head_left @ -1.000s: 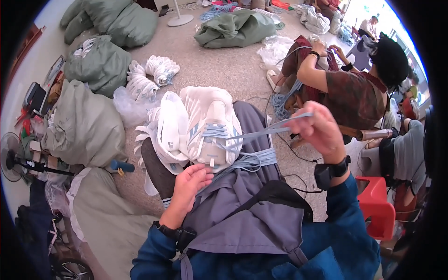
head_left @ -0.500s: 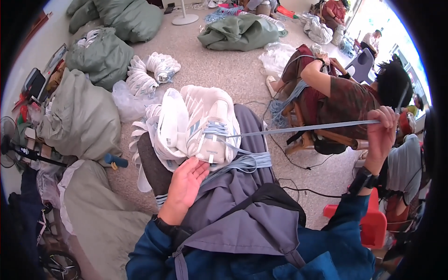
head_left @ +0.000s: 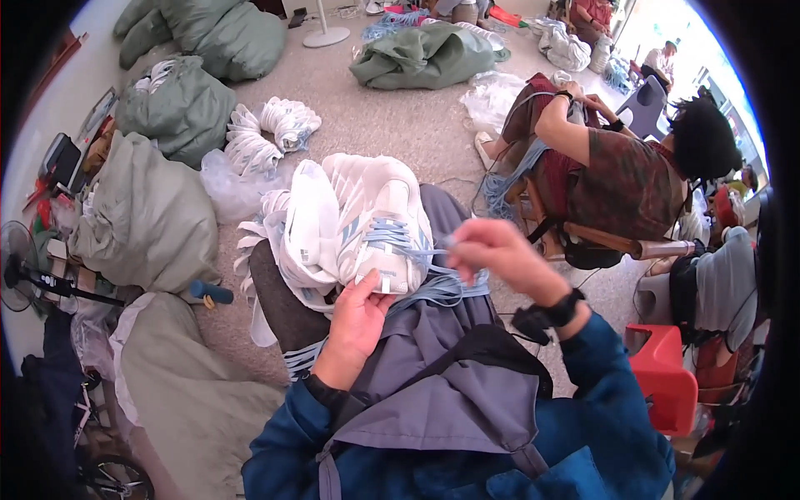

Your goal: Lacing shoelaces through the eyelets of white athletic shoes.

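Note:
A white shoe upper [head_left: 393,193] with pale blue side stripes lies across my lap, on top of other stacked uppers [head_left: 310,229]. A light blue shoelace [head_left: 387,235] is threaded through part of its eyelets. My left hand [head_left: 357,323] grips the upper's near end, thumb on top and fingers underneath. Just right of the upper, my right hand [head_left: 502,260] is smeared by motion, its fingertips pinched around the lace where it leaves the eyelets. A bundle of light blue laces [head_left: 446,289] rests on my grey-aproned thigh below.
Large grey-green sacks [head_left: 150,221] stand at left, near a blue bottle [head_left: 211,292] and a fan [head_left: 18,267]. Bundled white uppers [head_left: 289,123] lie ahead. A seated co-worker [head_left: 621,171] is at right, beyond a red stool [head_left: 664,379] and a cable.
My right hand has come from far right, where it held the lace stretched taut, back beside the upper. My left hand has closed onto the upper's near end, its thumb now on top.

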Demonstrator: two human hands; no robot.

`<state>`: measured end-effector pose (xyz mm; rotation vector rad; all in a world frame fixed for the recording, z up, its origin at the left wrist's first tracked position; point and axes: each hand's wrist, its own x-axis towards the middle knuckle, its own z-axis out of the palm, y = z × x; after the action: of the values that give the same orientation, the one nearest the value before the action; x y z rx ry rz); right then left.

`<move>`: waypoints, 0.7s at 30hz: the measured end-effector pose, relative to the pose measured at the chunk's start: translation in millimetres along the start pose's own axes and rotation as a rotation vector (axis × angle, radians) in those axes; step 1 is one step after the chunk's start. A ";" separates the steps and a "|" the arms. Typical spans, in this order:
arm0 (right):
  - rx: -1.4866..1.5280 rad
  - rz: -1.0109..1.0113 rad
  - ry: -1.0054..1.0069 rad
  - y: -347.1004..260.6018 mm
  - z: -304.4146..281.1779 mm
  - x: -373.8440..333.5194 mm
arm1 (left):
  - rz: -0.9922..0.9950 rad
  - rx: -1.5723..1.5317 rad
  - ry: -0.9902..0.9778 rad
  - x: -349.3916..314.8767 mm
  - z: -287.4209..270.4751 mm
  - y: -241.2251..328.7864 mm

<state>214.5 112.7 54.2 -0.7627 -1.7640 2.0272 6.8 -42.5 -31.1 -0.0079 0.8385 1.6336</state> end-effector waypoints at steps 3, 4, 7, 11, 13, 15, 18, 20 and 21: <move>-0.068 0.114 0.019 34.4 35.0 38.5 | 0.014 0.050 -0.016 -1.3 -2.0 1.7; -0.069 0.115 0.023 46.7 37.8 46.8 | 0.019 0.059 -0.034 -1.5 -0.2 2.6; -0.324 -0.098 0.069 61.5 40.3 58.9 | 0.020 0.067 -0.041 -1.0 2.1 1.6; -0.485 -0.131 0.098 47.2 47.8 56.5 | 0.031 0.057 -0.037 -2.7 0.6 2.7; -0.569 -0.221 0.118 50.2 48.4 56.5 | 0.024 0.055 -0.044 -1.7 -1.2 2.3; -0.609 -0.254 0.137 48.7 48.3 54.9 | 0.019 0.049 -0.041 -2.6 -0.2 1.9; -0.672 -0.284 0.164 41.5 52.7 52.4 | 0.012 0.031 -0.047 -1.7 -1.4 2.0; -0.695 -0.283 0.176 40.1 53.9 51.2 | 0.010 0.020 -0.058 -1.4 -1.7 2.4; -0.700 -0.296 0.179 40.9 54.1 50.8 | 0.003 0.007 -0.062 -2.0 -1.7 3.0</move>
<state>145.1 92.5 9.9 -0.7733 -2.3230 1.1040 4.0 -45.1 -29.9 0.0492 0.7971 1.6251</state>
